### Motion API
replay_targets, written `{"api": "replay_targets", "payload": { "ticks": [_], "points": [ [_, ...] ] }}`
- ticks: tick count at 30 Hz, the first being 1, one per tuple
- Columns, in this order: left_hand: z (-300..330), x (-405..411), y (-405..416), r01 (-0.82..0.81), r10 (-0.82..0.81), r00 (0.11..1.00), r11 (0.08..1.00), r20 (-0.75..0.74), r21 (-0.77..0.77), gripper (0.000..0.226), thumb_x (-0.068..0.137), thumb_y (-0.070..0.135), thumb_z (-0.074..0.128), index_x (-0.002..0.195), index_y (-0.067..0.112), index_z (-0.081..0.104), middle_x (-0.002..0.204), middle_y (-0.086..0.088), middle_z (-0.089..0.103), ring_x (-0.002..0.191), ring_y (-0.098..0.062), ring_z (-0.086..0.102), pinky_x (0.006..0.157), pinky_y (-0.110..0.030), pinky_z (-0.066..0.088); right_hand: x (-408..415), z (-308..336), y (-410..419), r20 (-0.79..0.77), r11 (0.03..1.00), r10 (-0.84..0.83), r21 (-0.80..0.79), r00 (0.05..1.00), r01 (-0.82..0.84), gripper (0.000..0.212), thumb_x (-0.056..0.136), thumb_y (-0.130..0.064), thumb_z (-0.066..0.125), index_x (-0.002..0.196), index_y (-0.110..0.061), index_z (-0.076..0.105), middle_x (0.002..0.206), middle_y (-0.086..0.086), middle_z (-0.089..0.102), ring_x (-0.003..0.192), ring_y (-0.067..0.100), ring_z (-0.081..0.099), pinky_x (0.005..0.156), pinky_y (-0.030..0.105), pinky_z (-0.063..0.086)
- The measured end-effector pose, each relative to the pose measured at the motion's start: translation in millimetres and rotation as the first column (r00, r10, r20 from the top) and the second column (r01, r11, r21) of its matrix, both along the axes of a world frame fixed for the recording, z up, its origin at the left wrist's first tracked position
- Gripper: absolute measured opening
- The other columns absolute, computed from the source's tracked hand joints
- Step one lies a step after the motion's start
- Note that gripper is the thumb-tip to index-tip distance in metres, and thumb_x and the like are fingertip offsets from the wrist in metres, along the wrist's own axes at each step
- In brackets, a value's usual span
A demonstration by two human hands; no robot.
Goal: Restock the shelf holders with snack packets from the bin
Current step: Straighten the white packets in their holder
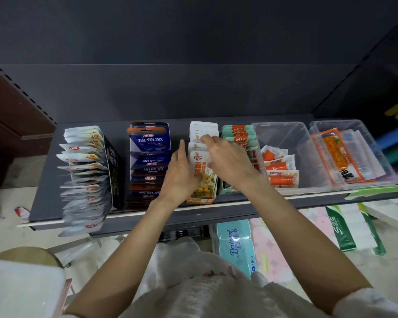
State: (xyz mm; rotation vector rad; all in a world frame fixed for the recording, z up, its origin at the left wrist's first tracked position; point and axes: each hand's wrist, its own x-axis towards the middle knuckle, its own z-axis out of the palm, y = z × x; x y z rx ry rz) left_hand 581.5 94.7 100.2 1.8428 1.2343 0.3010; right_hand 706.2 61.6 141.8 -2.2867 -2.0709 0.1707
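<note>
On the dark shelf (46, 198) a narrow cardboard holder (201, 199) carries a row of white and orange snack packets (199, 157). My left hand (182, 177) lies flat against the left side of that row, thumb up and fingers straight. My right hand (228, 161) reaches over the row from the right, and its fingertips pinch the top of a packet near the middle of the row. Left of it stands a holder of blue packets (149, 143), right of it a holder of green and orange packets (238, 133).
A fanned row of white packets (85, 175) fills the shelf's left end. Two clear plastic bins (285, 134) (363, 138) with orange packets stand at the right. Tissue packs (236, 244) lie below the shelf. A white bin corner (21, 288) shows at bottom left.
</note>
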Motion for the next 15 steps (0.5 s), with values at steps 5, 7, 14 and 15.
{"api": "replay_targets", "payload": {
  "ticks": [5,7,14,15],
  "points": [
    [-2.6,1.6,9.4,-0.013,0.043,0.982,0.988,0.186,-0.155,0.075,0.085,0.010,0.060,0.149,0.019,0.023,0.149,-0.002,0.038,0.137,-0.017,0.036,0.112,-0.044,0.033,-7.8,3.1,-17.1,-0.172,0.986,-0.163,0.005,0.971,0.167,0.074,0.088,-0.006,0.061,0.148,-0.010,0.018,0.147,0.012,0.032,0.123,0.028,0.050,0.095,0.035,0.046],
    [-0.1,2.4,7.8,-0.034,0.114,0.950,0.962,0.290,-0.269,0.063,0.088,0.006,0.051,0.146,0.023,0.032,0.141,0.003,0.049,0.128,-0.010,0.047,0.106,-0.039,0.041,-19.5,-0.1,-29.6,-0.330,0.964,-0.246,0.014,0.912,0.265,0.077,0.091,-0.007,0.056,0.151,-0.011,0.008,0.153,0.010,0.022,0.134,0.024,0.037,0.106,0.032,0.037],
    [8.3,9.7,-4.9,-0.059,0.233,0.880,0.918,0.414,-0.392,0.044,0.099,0.009,0.040,0.132,0.037,0.035,0.112,0.031,0.047,0.090,0.021,0.050,0.075,0.000,0.037,-53.9,-37.6,-47.6,-0.616,0.893,-0.308,0.077,0.725,0.444,0.074,0.092,-0.007,0.054,0.150,-0.007,0.009,0.159,0.011,0.000,0.147,0.023,0.006,0.115,0.038,0.028],
    [7.5,11.0,-6.2,-0.060,0.225,0.883,0.924,0.411,-0.378,0.044,0.098,0.007,0.039,0.128,0.039,0.035,0.110,0.030,0.049,0.091,0.021,0.051,0.073,0.002,0.038,-53.0,-39.1,-47.1,-0.630,0.883,-0.311,0.086,0.711,0.462,0.074,0.091,-0.006,0.054,0.151,-0.008,0.010,0.159,0.010,0.002,0.146,0.023,0.009,0.114,0.039,0.031]
  ]
}}
